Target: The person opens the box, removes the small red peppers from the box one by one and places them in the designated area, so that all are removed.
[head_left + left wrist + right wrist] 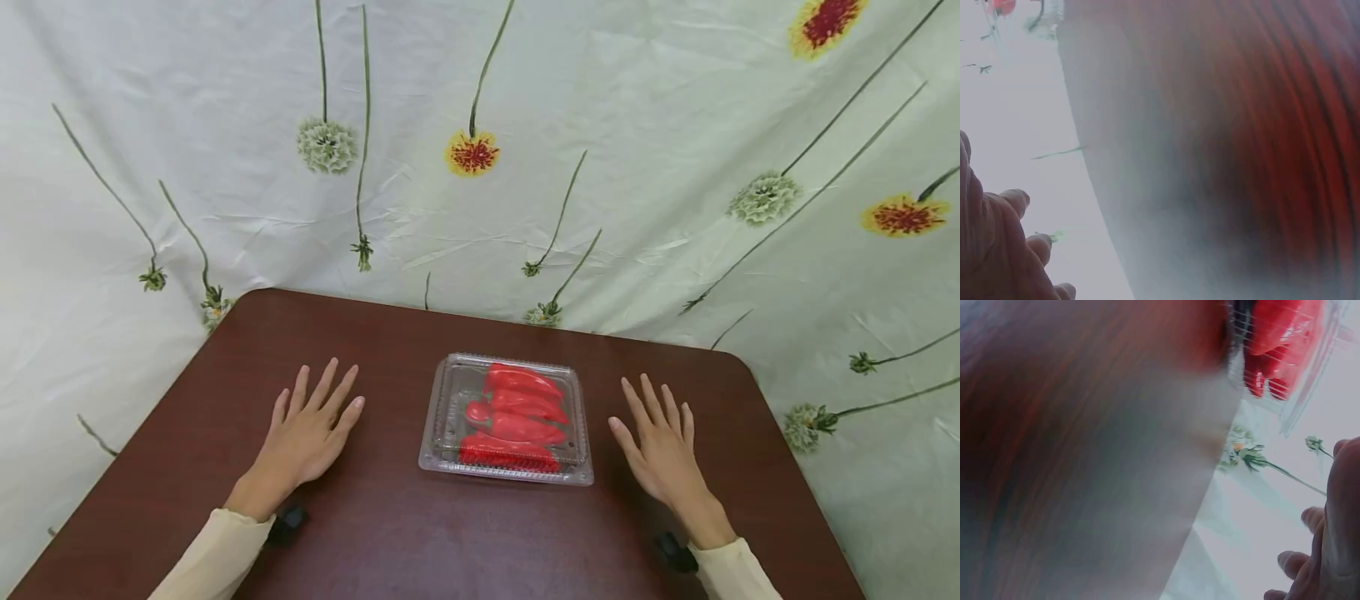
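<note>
A clear plastic clamshell box (pixel 442 417) sits on the dark brown table between the two hands, its lid down. Inside lie several red peppers (pixel 517 427), side by side, seen through the plastic. To the left of the box, my left hand (pixel 303 437) is palm down with straight, spread fingers and holds nothing. My right hand (pixel 663 450) lies palm down to the right of the box, its fingers straight and apart from the box. In the right wrist view, the box's peppers (pixel 1282 337) show at the top, with the right fingers (pixel 1294 562) at the lower right.
The brown table (pixel 420 533) has rounded far corners. Behind it and along both sides hangs a white cloth (pixel 420 217) printed with flowers. A small black device (pixel 287 525) is at the left wrist, and another black device (pixel 675 552) at the right wrist.
</note>
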Tool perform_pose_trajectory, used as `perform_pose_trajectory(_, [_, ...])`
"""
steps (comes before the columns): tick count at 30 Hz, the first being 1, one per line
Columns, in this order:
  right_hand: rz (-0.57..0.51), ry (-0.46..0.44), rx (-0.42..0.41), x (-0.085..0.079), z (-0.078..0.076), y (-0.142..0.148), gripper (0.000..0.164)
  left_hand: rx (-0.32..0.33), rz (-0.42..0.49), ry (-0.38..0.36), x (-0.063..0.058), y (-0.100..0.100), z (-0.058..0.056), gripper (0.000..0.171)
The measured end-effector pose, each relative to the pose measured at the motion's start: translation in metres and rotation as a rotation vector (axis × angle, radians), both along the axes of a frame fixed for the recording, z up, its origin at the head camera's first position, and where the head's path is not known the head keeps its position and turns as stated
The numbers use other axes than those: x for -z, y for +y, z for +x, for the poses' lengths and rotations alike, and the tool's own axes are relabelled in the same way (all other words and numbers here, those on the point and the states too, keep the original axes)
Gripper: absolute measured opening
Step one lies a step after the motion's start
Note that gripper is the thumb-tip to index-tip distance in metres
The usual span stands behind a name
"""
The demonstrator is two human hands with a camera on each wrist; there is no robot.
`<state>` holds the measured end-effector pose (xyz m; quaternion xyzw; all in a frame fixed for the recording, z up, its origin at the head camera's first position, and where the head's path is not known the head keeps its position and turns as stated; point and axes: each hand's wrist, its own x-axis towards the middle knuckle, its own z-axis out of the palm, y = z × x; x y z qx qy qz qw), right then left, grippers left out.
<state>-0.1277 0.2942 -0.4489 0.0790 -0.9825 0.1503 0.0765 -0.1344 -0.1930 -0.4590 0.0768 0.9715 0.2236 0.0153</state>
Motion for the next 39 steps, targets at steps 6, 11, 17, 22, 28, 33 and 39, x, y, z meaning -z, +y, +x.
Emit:
perform_pose_trajectory(6, [-0.060, 0.028, -0.029, -0.003, -0.004, -0.009, 0.065, 0.021, 0.035, -0.008, -0.003, 0.014, 0.004, 0.063])
perform_pose_trajectory(11, [-0.099, 0.032, -0.038, -0.002, -0.007, -0.014, 0.066, 0.035, 0.078, -0.007, -0.002, 0.029, 0.008, 0.061])
perform_pose_trajectory(17, [-0.163, 0.027, -0.073, 0.003, -0.008, -0.022, 0.065, 0.035, 0.154, -0.006, 0.001, 0.045, 0.010, 0.059])
perform_pose_trajectory(22, [-0.254, 0.041, -0.145, 0.004, -0.011, -0.031, 0.064, 0.044, 0.252, -0.012, 0.003, 0.055, 0.008, 0.059])
perform_pose_trajectory(28, [-0.366, 0.043, -0.241, 0.001, -0.015, -0.036, 0.063, 0.062, 0.410, -0.047, 0.004, 0.065, 0.008, 0.059])
perform_pose_trajectory(33, [-0.426, -0.026, -0.298, 0.002, -0.015, -0.037, 0.064, 0.108, 0.604, -0.110, 0.007, 0.073, 0.009, 0.057])
perform_pose_trajectory(39, [-0.469, -0.096, -0.320, 0.006, -0.013, -0.038, 0.066, 0.121, 0.798, -0.237, 0.006, 0.080, 0.006, 0.058])
